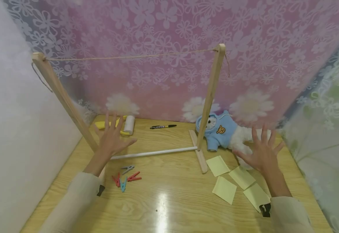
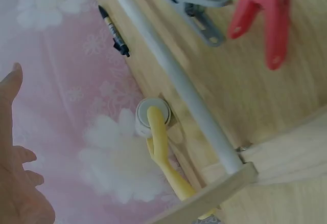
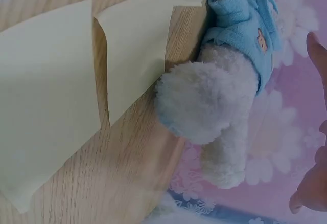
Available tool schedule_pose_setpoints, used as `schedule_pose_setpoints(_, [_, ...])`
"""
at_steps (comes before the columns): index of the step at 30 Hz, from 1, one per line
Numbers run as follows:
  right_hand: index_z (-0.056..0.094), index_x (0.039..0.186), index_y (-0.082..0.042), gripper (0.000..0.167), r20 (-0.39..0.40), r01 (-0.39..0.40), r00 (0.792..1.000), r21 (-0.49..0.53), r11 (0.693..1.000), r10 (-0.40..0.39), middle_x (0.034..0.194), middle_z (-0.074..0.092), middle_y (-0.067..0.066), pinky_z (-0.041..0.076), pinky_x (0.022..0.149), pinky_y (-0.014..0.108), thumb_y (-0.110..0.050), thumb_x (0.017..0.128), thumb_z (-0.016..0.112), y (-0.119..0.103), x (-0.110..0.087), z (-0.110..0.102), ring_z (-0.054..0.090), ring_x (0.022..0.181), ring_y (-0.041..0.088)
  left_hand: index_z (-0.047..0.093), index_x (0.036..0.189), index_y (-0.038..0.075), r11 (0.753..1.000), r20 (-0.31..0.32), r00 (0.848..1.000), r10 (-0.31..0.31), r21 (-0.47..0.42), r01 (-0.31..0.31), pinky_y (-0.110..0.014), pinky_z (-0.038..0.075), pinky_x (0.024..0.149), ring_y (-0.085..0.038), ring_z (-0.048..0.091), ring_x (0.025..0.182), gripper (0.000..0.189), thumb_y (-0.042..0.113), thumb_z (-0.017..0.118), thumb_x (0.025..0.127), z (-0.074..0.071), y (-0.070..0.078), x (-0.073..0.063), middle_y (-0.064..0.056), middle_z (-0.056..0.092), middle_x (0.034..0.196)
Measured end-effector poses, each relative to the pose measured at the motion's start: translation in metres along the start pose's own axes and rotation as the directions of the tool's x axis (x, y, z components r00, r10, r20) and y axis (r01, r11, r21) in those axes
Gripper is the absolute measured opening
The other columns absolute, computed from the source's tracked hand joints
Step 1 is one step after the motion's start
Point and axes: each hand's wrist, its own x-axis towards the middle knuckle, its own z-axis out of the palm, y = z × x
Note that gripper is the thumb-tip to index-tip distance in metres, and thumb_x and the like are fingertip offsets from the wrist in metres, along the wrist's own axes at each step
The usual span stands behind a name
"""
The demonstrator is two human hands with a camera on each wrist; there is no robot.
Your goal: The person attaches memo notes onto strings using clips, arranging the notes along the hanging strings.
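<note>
Both my hands are spread wide, fingers apart, holding nothing. In the head view my left hand (image 1: 111, 139) partly covers the yellow handle of the roller (image 1: 129, 125), and my right hand (image 1: 263, 156) overlaps the legs of the toy (image 1: 226, 134), lying on the desk (image 1: 184, 191). Only that view shows the string (image 1: 128, 57) topping the frame (image 1: 211, 97) beyond my hands, and all four pegs (image 1: 132, 177), nearer me than my left hand; the left wrist view cuts the blue one to a sliver but shows the roller end-on. The right wrist view bares the toy's feet. In the head view a post crosses its hood, and my right sleeve's black clip hides part of one note (image 1: 256, 195). Both wrist views crop my hands.
</note>
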Motion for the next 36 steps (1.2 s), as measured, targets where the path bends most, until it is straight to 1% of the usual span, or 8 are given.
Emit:
schedule_pose_setpoints(4, [0.003, 0.154, -0.017, 0.114, 0.028, 0.017, 0.999, 0.021, 1.000, -0.018, 0.158, -0.017, 0.017, 0.000, 0.090, 0.086, -0.068, 0.072, 0.065, -0.009, -0.011, -0.004, -0.012, 0.140, 0.053, 0.011, 0.153, 0.019, 0.999, 0.038, 0.999, 0.027, -0.034, -0.025, -0.080, -0.011, 0.098, -0.031, -0.022, 0.145, 0.106, 0.073, 0.058, 0.075, 0.002, -0.001, -0.012, -0.002, -0.011, 0.161])
schedule_pose_setpoints(8, [0.017, 0.152, -0.009, 0.107, 0.004, 0.074, 0.997, 0.146, 0.986, -0.076, 0.158, 0.001, 0.024, 0.013, 0.093, 0.082, -0.056, 0.073, 0.072, -0.018, -0.021, -0.002, 0.006, 0.140, 0.054, 0.015, 0.153, 0.018, 0.996, 0.063, 0.996, 0.067, -0.061, -0.063, -0.080, -0.011, 0.098, -0.037, -0.010, 0.147, 0.105, 0.070, 0.060, 0.075, 0.007, 0.000, -0.029, -0.006, -0.001, 0.161])
schedule_pose_setpoints(12, [0.031, 0.145, 0.000, 0.097, -0.034, 0.146, 0.989, 0.248, 0.958, -0.142, 0.151, 0.024, 0.030, 0.028, 0.093, 0.074, -0.042, 0.072, 0.079, -0.027, -0.032, 0.004, 0.026, 0.132, 0.056, 0.026, 0.150, 0.014, 0.990, 0.087, 0.990, 0.109, -0.096, -0.101, -0.079, 0.000, 0.101, -0.038, 0.003, 0.147, 0.102, 0.070, 0.063, 0.074, 0.015, 0.003, -0.044, -0.005, 0.007, 0.161])
schedule_pose_setpoints(15, [0.036, 0.141, 0.003, 0.092, 0.014, 0.136, 0.989, 0.271, 0.953, -0.145, 0.144, 0.035, 0.031, 0.034, 0.091, 0.071, -0.042, 0.074, 0.079, -0.034, -0.040, 0.007, 0.034, 0.126, 0.055, 0.033, 0.147, 0.011, 0.982, 0.098, 0.983, 0.155, -0.123, -0.142, -0.076, 0.011, 0.104, -0.037, 0.015, 0.145, 0.097, 0.065, 0.066, 0.074, 0.020, 0.006, -0.051, -0.010, 0.020, 0.158])
schedule_pose_setpoints(19, [0.040, 0.138, 0.007, 0.088, 0.164, 0.051, 0.981, 0.301, 0.952, -0.104, 0.139, 0.041, 0.032, 0.036, 0.094, 0.066, -0.047, 0.077, 0.074, -0.041, -0.051, 0.011, 0.040, 0.124, 0.052, 0.043, 0.141, 0.009, 0.961, 0.113, 0.966, 0.231, -0.179, -0.209, -0.069, 0.028, 0.101, -0.037, 0.039, 0.133, 0.086, 0.055, 0.072, 0.075, 0.027, 0.011, -0.058, -0.015, 0.044, 0.144])
schedule_pose_setpoints(24, [0.048, 0.132, 0.007, 0.080, 0.312, -0.040, 0.947, 0.337, 0.941, -0.071, 0.130, 0.052, 0.030, 0.050, 0.083, 0.056, -0.048, 0.079, 0.072, -0.043, -0.063, 0.021, 0.055, 0.110, 0.047, 0.061, 0.124, 0.008, 0.940, 0.204, 0.940, 0.274, -0.265, -0.216, -0.060, 0.036, 0.094, -0.031, 0.055, 0.114, 0.061, 0.044, 0.075, 0.077, 0.034, 0.018, -0.067, -0.010, 0.064, 0.121])
schedule_pose_setpoints(30, [0.061, 0.118, 0.006, 0.064, 0.416, -0.068, 0.903, 0.376, 0.924, -0.103, 0.109, 0.066, 0.022, 0.055, 0.071, 0.042, -0.042, 0.078, 0.075, -0.039, -0.072, 0.033, 0.065, 0.093, 0.033, 0.068, 0.107, 0.006, 0.918, 0.270, 0.898, 0.348, -0.293, -0.268, -0.053, 0.046, 0.087, -0.025, 0.062, 0.097, 0.047, 0.039, 0.078, 0.075, 0.044, 0.019, -0.074, -0.004, 0.070, 0.101])
schedule_pose_setpoints(36, [0.067, 0.108, 0.003, 0.055, 0.443, -0.086, 0.892, 0.367, 0.926, -0.093, 0.100, 0.069, 0.014, 0.055, 0.071, 0.037, -0.037, 0.072, 0.080, -0.033, -0.076, 0.047, 0.065, 0.085, 0.024, 0.070, 0.095, 0.007, 0.912, 0.308, 0.869, 0.388, -0.263, -0.314, -0.033, 0.051, 0.073, -0.014, 0.060, 0.080, 0.039, 0.036, 0.081, 0.073, 0.051, 0.022, -0.079, 0.000, 0.068, 0.088])
